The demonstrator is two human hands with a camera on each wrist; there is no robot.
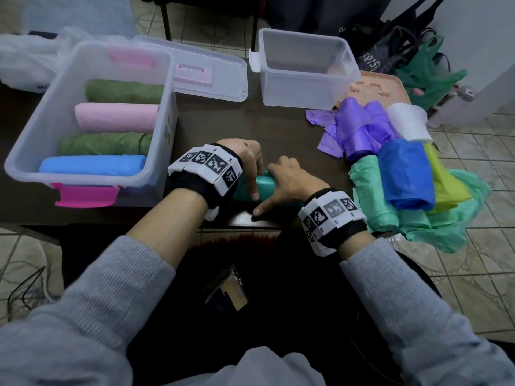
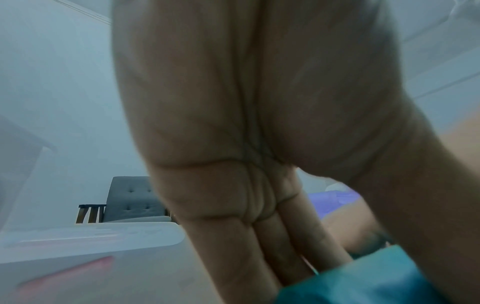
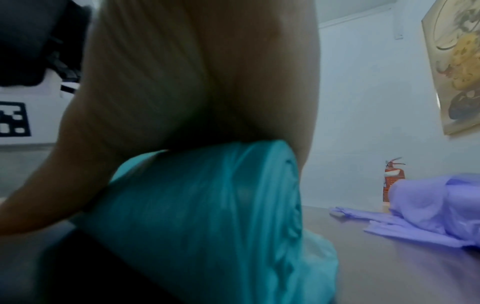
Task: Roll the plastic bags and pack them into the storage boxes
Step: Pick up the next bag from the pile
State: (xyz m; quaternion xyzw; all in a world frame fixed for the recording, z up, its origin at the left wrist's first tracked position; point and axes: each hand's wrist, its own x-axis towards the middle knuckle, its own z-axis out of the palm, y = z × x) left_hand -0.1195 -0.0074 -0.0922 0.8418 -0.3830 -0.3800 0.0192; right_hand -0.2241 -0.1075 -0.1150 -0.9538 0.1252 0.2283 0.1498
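A teal plastic bag roll point(image 1: 266, 185) point(image 2: 363, 283) point(image 3: 207, 216) lies near the front edge of the dark table point(image 1: 223, 121). My left hand point(image 1: 250, 174) point(image 2: 259, 144) holds its left end, fingers down the far side and thumb on the near side. My right hand point(image 1: 289, 179) point(image 3: 194, 82) covers its right part, palm on top, fingers curled over it, thumb stretched along the table. A large clear storage box point(image 1: 164, 107) with pink latches, at the left, holds several rolls, among them a blue roll point(image 1: 92, 164) and a pink roll point(image 1: 114, 117). A smaller clear box point(image 1: 306, 87) stands empty at the back.
The large box's lid point(image 1: 211, 76) lies behind it. At the table's right end sits a loose pile: purple bags point(image 1: 359, 126) point(image 3: 428, 205), a white bag point(image 1: 407, 121), a blue roll point(image 1: 407, 176), yellow and mint green bags point(image 1: 373, 196) hanging over the edge. An orange tray point(image 1: 373, 84) lies behind the pile.
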